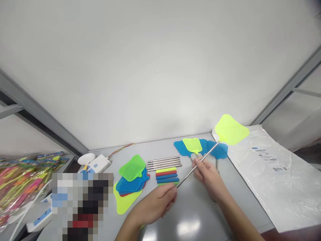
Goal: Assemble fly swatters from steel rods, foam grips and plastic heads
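Way left of left fingers point(172, 194): clear plastic bags point(27, 187) w/ pink, orange & yellow pcs inside. Right of right fingers point(199, 171): flat wht plastic mailer point(271, 187), contents can't tell. Both sets are clamped on a slim, smooth silver metal rod point(210, 151), left at its low end, right midway; fluorescent-yellow rounded-diamond plastic swatter head point(232, 130) tops it, beyond right fingers. On the grey desk point(198, 211), left of left fingers: perforated grn/blue/red/yel plastic heads point(131, 167), overlapping; just beyond: coloured tubes point(167, 176), then shiny rods point(164, 164).

Workshop: grey bench point(193, 207), sorted metal rods point(164, 163), swatter heads point(132, 168).
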Available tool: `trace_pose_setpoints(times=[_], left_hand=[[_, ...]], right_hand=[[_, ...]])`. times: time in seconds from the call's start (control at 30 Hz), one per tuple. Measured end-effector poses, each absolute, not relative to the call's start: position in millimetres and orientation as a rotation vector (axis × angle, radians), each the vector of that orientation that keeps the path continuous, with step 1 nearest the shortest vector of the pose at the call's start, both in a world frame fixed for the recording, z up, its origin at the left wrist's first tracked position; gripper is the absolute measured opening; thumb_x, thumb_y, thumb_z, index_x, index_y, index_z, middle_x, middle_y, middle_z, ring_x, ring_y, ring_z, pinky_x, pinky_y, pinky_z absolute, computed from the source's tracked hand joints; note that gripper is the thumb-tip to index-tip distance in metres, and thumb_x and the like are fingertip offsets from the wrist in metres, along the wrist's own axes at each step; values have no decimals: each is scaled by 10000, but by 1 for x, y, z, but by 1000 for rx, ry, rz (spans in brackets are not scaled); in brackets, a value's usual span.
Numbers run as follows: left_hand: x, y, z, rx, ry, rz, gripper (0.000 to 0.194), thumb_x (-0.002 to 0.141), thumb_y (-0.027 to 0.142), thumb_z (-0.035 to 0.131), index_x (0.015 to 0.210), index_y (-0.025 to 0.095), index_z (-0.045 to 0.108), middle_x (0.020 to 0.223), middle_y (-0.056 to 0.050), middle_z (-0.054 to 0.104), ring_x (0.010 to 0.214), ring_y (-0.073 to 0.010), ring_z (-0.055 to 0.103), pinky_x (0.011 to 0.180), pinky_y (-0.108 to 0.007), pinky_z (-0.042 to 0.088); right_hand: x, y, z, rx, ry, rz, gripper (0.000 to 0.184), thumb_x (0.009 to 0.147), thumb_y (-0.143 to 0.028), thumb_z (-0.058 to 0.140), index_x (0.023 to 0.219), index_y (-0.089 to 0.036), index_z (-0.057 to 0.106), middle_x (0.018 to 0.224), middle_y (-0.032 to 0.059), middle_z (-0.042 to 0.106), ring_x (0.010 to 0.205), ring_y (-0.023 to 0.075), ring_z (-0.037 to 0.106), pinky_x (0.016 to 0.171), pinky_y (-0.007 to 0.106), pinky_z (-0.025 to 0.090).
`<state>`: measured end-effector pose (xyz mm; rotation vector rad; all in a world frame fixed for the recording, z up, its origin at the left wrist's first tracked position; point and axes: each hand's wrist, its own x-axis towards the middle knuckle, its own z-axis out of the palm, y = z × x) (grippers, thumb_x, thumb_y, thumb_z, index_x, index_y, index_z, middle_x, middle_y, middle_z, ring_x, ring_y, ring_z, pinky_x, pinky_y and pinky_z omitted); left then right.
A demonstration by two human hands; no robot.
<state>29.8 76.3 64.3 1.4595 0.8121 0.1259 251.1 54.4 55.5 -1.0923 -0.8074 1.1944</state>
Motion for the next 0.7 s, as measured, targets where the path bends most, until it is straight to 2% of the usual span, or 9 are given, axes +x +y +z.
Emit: trace_pose_setpoints(times=[0.17, 0.27, 0.33, 0.5, 0.6, 0.7], left_hand=[[27, 67, 78, 1575, 897, 179, 393, 968, 534, 342, 788, 210, 474, 654, 40, 411, 599, -127, 381, 563, -253, 282], [23, 65, 88, 1680, 937, 207, 380, 966, 524, 361, 805, 212, 507, 696, 29, 441, 646, -140, 401, 591, -265, 277], [22, 68, 93, 1699, 940, 172, 378, 969, 516, 355, 792, 214, 497, 701, 31, 448, 647, -139, 406, 588, -265, 267], [26, 74, 95, 1730, 931, 147, 389, 979, 512, 324, 788, 214, 487, 685, 35, 461, 631, -137, 411, 587, -268, 250], [26, 73, 92, 1801, 939, 182, 405, 982, 515, 310, 779, 213, 487, 697, 25, 476, 654, -151, 431, 606, -274, 256], [19, 73, 89, 1869, 961, 147, 401, 979, 524, 311, 810, 219, 509, 720, 16, 492, 676, -164, 444, 606, -277, 254]], right_hand=[[266, 49, 63, -1154, -864, 1156, 393, 857, -553, 593, 758, -173, 608, 463, -79, 298, 453, 82, 208, 445, 242, 165], [281, 52, 73, -1094, -819, 1073, 371, 849, -534, 617, 717, -189, 577, 478, -68, 308, 471, 95, 219, 454, 255, 196], [276, 53, 73, -1052, -792, 1040, 337, 867, -516, 602, 755, -198, 587, 473, -69, 316, 470, 97, 232, 460, 256, 200], [241, 47, 55, -1125, -841, 1237, 366, 914, -534, 520, 806, -194, 605, 450, -69, 341, 454, 85, 258, 461, 248, 180], [246, 47, 53, -1147, -814, 1230, 369, 889, -530, 567, 782, -181, 617, 444, -73, 321, 449, 78, 228, 448, 247, 165], [275, 53, 62, -1076, -681, 1086, 343, 838, -510, 651, 759, -178, 620, 450, -83, 298, 442, 72, 224, 439, 238, 206]])
